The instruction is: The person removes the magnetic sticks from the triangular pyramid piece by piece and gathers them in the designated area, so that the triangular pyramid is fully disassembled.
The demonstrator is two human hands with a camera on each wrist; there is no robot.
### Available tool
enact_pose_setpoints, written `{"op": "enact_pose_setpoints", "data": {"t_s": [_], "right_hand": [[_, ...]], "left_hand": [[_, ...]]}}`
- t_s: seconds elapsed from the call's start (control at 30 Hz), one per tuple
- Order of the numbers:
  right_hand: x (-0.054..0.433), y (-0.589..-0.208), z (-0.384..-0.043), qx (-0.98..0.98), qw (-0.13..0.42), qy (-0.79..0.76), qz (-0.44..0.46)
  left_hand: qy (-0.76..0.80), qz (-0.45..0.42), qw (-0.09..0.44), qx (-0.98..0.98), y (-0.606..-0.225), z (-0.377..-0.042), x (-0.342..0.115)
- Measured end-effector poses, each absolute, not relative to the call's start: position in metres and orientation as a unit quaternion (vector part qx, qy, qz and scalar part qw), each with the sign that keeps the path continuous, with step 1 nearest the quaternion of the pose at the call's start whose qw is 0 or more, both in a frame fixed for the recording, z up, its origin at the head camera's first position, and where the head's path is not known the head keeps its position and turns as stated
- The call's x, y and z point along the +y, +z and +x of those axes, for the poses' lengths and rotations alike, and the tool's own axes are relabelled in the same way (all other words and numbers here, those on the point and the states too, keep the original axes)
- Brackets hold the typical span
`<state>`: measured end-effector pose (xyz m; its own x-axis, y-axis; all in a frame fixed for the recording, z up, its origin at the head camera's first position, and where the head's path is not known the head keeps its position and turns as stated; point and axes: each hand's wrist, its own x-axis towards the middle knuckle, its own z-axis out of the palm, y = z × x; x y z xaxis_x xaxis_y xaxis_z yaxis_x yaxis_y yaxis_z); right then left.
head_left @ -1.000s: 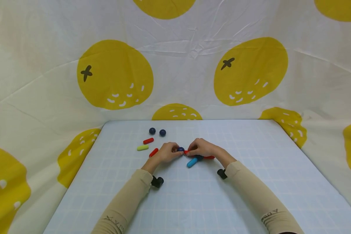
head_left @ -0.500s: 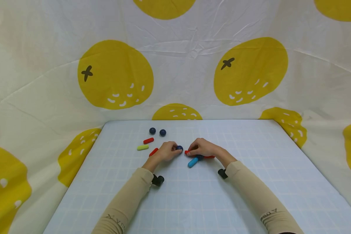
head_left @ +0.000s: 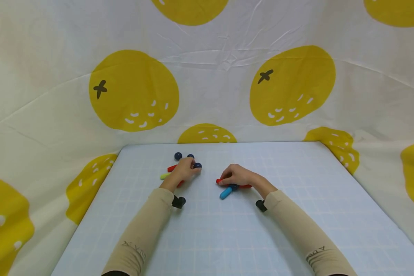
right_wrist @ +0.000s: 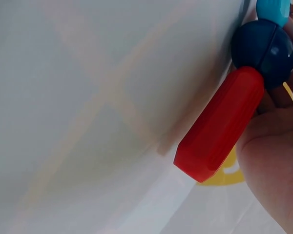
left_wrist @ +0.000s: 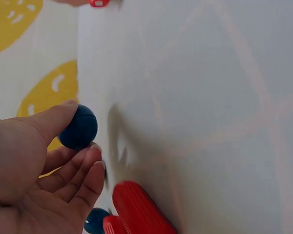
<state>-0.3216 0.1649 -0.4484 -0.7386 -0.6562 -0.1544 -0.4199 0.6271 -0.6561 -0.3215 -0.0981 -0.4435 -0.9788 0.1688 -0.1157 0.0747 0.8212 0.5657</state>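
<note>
The left hand (head_left: 184,168) is pinching a dark blue ball (head_left: 197,165) between thumb and fingertips, holding it out over the left part of the pale gridded mat (head_left: 296,214), and the left wrist view is showing that same ball (left_wrist: 78,127) sitting at the tip of the thumb with the other fingers curling loosely beneath it. Just beyond that hand two more dark blue balls are lying near the back of the mat, one in plain sight (head_left: 178,156) and the other (head_left: 190,156) peeking over the knuckles. A red stick (head_left: 171,168) and a yellow-green stick (head_left: 164,176) are poking out on the hand's left side, and another red stick (head_left: 180,184) is showing under the wrist. Over in the middle, well apart from the left hand, the right hand (head_left: 237,175) is gripping a joined piece: a red stick (head_left: 219,181) is sticking out to the left of the fingers, a blue ball (head_left: 233,186) is sitting under them, and a light blue stick (head_left: 225,193) is angling down toward the person (the right wrist view is showing the red stick (right_wrist: 219,126) butting straight against that ball (right_wrist: 264,45)). Behind the mat a white cloth with big yellow fruit prints (head_left: 134,90) is hanging as the backdrop
</note>
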Motion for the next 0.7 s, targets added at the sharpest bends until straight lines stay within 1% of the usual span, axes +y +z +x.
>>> {"op": "enact_pose_setpoints", "data": {"t_s": [0.3, 0.7], "right_hand": [[0.1631, -0.4468, -0.3212, 0.884, 0.202, -0.292, -0.306], [0.1606, -0.4414, -0.3169, 0.892, 0.190, -0.273, -0.306]], "left_hand": [[0.279, 0.038, 0.083, 0.956, -0.4432, -0.3229, -0.1069], [0.285, 0.030, 0.076, 0.955, -0.4451, -0.3231, -0.1072]]}}
